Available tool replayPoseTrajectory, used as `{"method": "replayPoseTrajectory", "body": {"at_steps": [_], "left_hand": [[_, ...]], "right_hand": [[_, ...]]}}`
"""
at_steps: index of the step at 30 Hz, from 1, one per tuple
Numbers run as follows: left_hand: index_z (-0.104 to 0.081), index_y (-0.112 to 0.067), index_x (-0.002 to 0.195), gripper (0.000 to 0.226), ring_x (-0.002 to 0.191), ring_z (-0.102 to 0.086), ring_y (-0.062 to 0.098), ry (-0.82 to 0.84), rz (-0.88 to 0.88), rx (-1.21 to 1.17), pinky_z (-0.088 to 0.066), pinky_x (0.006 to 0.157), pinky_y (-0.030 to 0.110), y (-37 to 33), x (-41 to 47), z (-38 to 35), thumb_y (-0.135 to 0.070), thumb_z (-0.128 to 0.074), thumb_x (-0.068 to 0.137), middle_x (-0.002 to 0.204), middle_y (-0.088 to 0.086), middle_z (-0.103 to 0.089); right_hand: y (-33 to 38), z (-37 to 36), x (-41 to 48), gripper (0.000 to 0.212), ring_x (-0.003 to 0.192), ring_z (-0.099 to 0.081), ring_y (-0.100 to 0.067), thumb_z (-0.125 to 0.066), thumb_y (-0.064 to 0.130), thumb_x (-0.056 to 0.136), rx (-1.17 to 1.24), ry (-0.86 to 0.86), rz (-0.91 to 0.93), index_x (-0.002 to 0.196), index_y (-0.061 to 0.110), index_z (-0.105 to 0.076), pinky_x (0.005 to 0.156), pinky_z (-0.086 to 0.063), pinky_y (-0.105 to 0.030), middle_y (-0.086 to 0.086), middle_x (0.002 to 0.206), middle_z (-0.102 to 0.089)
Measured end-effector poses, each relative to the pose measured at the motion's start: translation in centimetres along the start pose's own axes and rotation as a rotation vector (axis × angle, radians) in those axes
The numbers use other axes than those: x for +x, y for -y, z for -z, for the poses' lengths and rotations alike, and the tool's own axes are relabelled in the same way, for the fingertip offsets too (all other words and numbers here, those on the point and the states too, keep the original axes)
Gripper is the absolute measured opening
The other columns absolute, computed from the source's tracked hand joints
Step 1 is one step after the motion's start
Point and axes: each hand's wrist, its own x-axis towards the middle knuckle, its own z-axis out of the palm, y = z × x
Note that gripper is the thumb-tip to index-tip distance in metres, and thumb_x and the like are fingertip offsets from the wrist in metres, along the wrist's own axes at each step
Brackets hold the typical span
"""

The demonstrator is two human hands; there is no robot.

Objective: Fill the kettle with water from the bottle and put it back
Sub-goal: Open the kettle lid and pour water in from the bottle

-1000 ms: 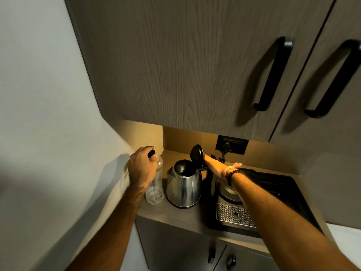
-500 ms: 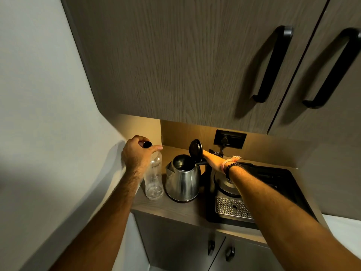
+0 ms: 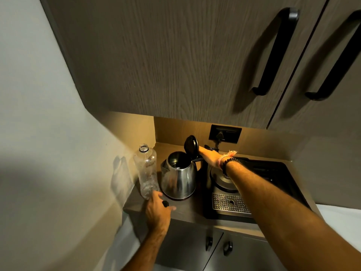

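The left hand (image 3: 157,211) hovers low at the counter (image 3: 187,210) edge, pinching a small black bottle cap (image 3: 165,203) between thumb and fingers. Just beyond it stands the uncapped clear plastic bottle (image 3: 146,171) — upright, close beside the steel kettle (image 3: 178,176). Farther back, the right hand (image 3: 210,157) reaches behind the kettle's raised lid (image 3: 191,145) near the handle — its grip is hidden.

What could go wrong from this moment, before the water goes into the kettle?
The open bottle stands unheld near the counter's left edge; the left hand, holding the cap low beside its base, might knock it over. The kettle sits close to the bottle, so lifting the bottle could bump it. The right hand is at the lid; releasing it might let the lid fall shut.
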Motion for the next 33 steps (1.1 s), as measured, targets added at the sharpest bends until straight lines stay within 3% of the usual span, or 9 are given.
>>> {"method": "replayPoseTrajectory", "body": {"at_steps": [3, 8, 11, 14, 16, 19, 23, 29, 33], "left_hand": [[-0.056, -0.013, 0.106, 0.067, 0.094, -0.066, 0.033, -0.001, 0.016, 0.059, -0.051, 0.068, 0.039, 1.3, 0.8, -1.2, -0.02, -0.096, 0.053, 0.101, 0.013, -0.071], [-0.059, -0.011, 0.102, 0.064, 0.096, -0.063, 0.032, 0.003, -0.025, 0.042, -0.054, 0.073, 0.042, 3.1, 2.0, -1.4, -0.022, -0.097, 0.051, 0.105, 0.014, -0.067], [-0.058, -0.014, 0.1, 0.069, 0.087, -0.054, 0.025, -0.159, -0.068, 0.059, -0.048, 0.064, 0.036, 4.2, 2.1, -0.1, -0.036, -0.097, 0.048, 0.105, 0.013, -0.062], [-0.051, -0.01, 0.114, 0.094, 0.098, -0.053, 0.031, -0.43, -0.162, 0.015, -0.048, 0.074, 0.038, 3.3, 3.0, 2.1, -0.051, -0.095, 0.042, 0.11, 0.017, -0.056], [-0.047, -0.008, 0.129, 0.111, 0.113, -0.05, 0.031, -0.489, -0.177, -0.046, -0.049, 0.084, 0.039, 1.0, 4.3, 3.5, -0.056, -0.093, 0.04, 0.124, 0.019, -0.053], [-0.04, -0.011, 0.14, 0.113, 0.126, -0.05, 0.034, -0.384, -0.116, -0.207, -0.048, 0.098, 0.046, -2.7, 6.5, 4.5, -0.042, -0.097, 0.048, 0.137, 0.018, -0.052], [-0.04, -0.012, 0.142, 0.096, 0.123, -0.054, 0.041, -0.295, -0.071, -0.174, -0.05, 0.098, 0.053, -4.3, 7.5, 5.2, -0.035, -0.09, 0.065, 0.136, 0.02, -0.056], [-0.04, -0.029, 0.137, 0.092, 0.103, -0.063, 0.027, -0.137, -0.299, -0.019, -0.055, 0.088, 0.045, -6.4, 7.4, 7.6, -0.047, -0.086, 0.06, 0.119, 0.003, -0.065], [-0.036, -0.037, 0.135, 0.095, 0.089, -0.061, 0.02, 0.159, -0.34, 0.264, -0.056, 0.082, 0.038, -8.5, 7.5, 9.3, -0.055, -0.076, 0.051, 0.108, -0.002, -0.064]], "right_hand": [[0.0, 0.0, 0.2, 0.099, 0.153, -0.008, -0.039, -0.003, 0.096, 0.063, 0.001, 0.0, -0.015, 0.149, 0.051, -0.022, 0.098, 0.035, -0.068, 0.0, 0.165, -0.023], [-0.3, -0.3, 0.8, 0.103, 0.152, -0.018, -0.035, -0.013, 0.098, 0.066, 0.142, 0.012, -0.035, 0.148, 0.042, -0.037, 0.118, 0.005, -0.068, -0.004, 0.162, -0.031], [-0.3, -0.2, 0.7, 0.103, 0.151, -0.019, -0.035, -0.013, 0.098, 0.065, 0.138, 0.008, -0.036, 0.147, 0.042, -0.039, 0.118, 0.006, -0.067, -0.004, 0.162, -0.032], [-0.3, -0.1, 0.5, 0.099, 0.152, -0.015, -0.036, -0.013, 0.097, 0.066, 0.114, -0.009, -0.02, 0.147, 0.045, -0.034, 0.114, 0.016, -0.07, -0.003, 0.163, -0.028], [-0.3, -0.2, 0.5, 0.097, 0.152, -0.013, -0.036, -0.014, 0.096, 0.067, 0.121, -0.018, -0.023, 0.148, 0.046, -0.033, 0.113, 0.02, -0.069, -0.002, 0.163, -0.026], [-0.3, -0.3, 0.7, 0.098, 0.15, -0.022, -0.036, -0.017, 0.096, 0.068, 0.162, -0.009, -0.011, 0.147, 0.042, -0.04, 0.118, 0.0, -0.068, -0.006, 0.161, -0.034], [-0.4, -0.1, 0.5, 0.091, 0.15, -0.022, -0.036, -0.016, 0.089, 0.074, 0.099, 0.039, 0.053, 0.15, 0.043, -0.031, 0.117, 0.002, -0.069, 0.0, 0.161, -0.035], [-0.1, -0.2, 0.4, 0.086, 0.15, -0.021, -0.037, -0.017, 0.077, 0.081, 0.112, 0.042, 0.152, 0.155, 0.033, -0.023, 0.121, -0.002, -0.063, -0.007, 0.16, -0.035], [-0.5, -0.8, 0.4, 0.052, 0.153, -0.017, -0.033, -0.033, 0.037, 0.105, 0.18, -0.038, 0.189, 0.154, 0.019, -0.029, 0.123, -0.006, -0.055, -0.008, 0.164, -0.026]]}}
